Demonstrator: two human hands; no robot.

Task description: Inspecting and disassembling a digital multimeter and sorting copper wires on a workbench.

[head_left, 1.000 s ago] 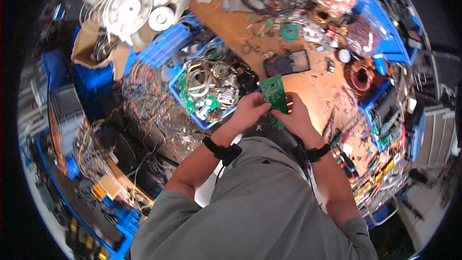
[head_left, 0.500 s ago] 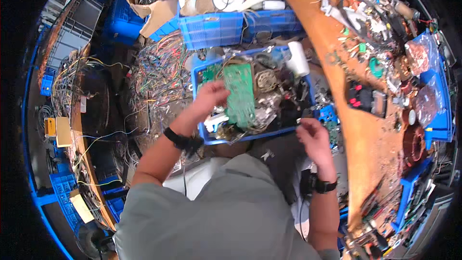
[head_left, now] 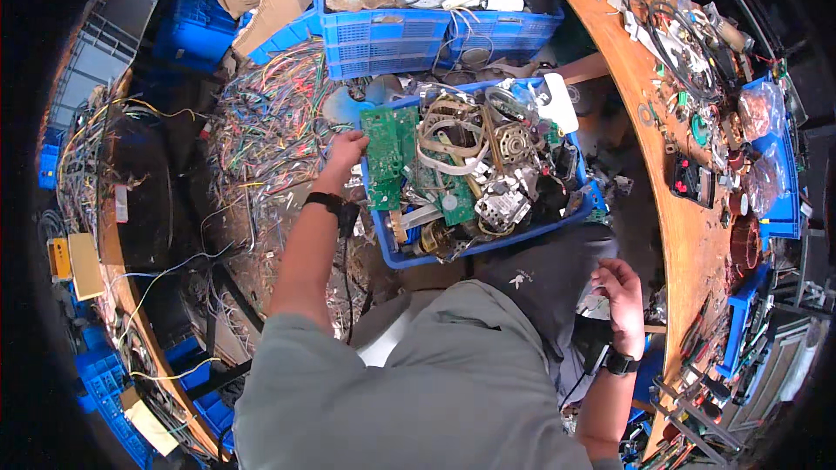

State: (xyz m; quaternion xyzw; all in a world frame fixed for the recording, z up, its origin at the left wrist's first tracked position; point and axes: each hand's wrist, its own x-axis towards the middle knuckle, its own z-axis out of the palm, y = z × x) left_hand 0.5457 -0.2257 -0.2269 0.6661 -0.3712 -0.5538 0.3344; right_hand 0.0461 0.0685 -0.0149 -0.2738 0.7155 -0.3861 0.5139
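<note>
My left hand [head_left: 347, 150] is closed at the left edge of a green circuit board [head_left: 380, 157], fingertips on its rim. The board stands at the left end of a blue crate [head_left: 409, 259] heaped with scrap parts. Beside it, a second green board [head_left: 455, 200] lies partly buried under pale looped bands [head_left: 453, 150] and metal pieces. My right hand [head_left: 620, 294] hovers beyond the crate's near right corner, above my dark-covered leg. Its fingers are loosely curled and apart, with nothing visible in them.
Tangled coloured wires [head_left: 279, 113] heap up on the left. Blue crates [head_left: 383, 39] with larger parts stand behind the scrap crate. On the right, a curved wooden bench [head_left: 649, 122] bears cables, copper coils [head_left: 745, 244] and hand tools. A white piece [head_left: 557, 103] juts from the crate's far right corner.
My left hand has moved left from over the crate's middle, and the green board with it, uncovering the bands and metal parts. My right hand has drawn back toward me and right.
</note>
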